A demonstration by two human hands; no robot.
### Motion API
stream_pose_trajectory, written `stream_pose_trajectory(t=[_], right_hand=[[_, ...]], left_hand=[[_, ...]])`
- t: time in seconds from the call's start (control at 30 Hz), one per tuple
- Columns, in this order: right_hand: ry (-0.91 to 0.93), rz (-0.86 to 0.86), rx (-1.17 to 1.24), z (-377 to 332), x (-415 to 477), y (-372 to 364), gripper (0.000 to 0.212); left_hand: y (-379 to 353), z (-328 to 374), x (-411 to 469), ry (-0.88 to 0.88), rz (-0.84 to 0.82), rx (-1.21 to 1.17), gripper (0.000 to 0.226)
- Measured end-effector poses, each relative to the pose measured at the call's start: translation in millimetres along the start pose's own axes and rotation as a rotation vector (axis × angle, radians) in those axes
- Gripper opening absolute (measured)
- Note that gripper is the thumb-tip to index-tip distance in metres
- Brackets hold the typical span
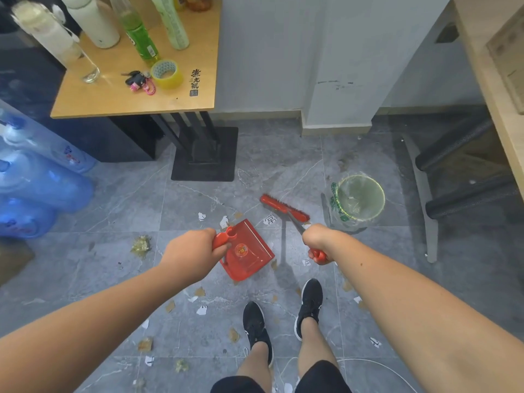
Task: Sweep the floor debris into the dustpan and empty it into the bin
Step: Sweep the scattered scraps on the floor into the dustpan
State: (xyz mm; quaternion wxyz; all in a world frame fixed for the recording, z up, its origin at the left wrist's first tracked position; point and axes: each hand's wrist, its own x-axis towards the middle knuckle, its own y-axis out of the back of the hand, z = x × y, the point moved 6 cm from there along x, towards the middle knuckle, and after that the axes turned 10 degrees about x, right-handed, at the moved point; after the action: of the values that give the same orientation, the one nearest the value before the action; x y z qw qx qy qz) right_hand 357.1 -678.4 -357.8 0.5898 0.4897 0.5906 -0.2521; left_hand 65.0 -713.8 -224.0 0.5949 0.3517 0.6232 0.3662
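A grey marbled tile floor point(119, 199) is littered with scraps of white paper and brown debris point(202, 310). A round bin lined with clear plastic point(357, 200) stands to the right. The left hand point(190, 252) is closed around the handle of a red plastic dustpan point(249, 252). The right hand point(317, 241) grips a long-handled red brush point(283, 207), whose head lies near the bin.
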Motion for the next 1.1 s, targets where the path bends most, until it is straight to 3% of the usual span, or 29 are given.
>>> stream_pose_trajectory(t=[0.47,0.63,0.87,1.1], right_hand=[[0.065,-0.022,-0.088,59,-53,-76,0.035],[0.096,-0.04,-0.193,94,-65,-95,0.045],[0.111,-0.085,-0.242,155,-83,-87,0.048],[0.192,-0.114,-0.115,229,-96,-47,0.021]], left_hand=[[-25,-50,-53,-0.001,0.061,-0.072,0.05],[-37,-63,-81,0.023,0.117,-0.069,0.053],[-46,-28,-135,0.081,0.126,-0.009,0.052],[-64,32,-197,0.128,0.121,0.052,0.053]])
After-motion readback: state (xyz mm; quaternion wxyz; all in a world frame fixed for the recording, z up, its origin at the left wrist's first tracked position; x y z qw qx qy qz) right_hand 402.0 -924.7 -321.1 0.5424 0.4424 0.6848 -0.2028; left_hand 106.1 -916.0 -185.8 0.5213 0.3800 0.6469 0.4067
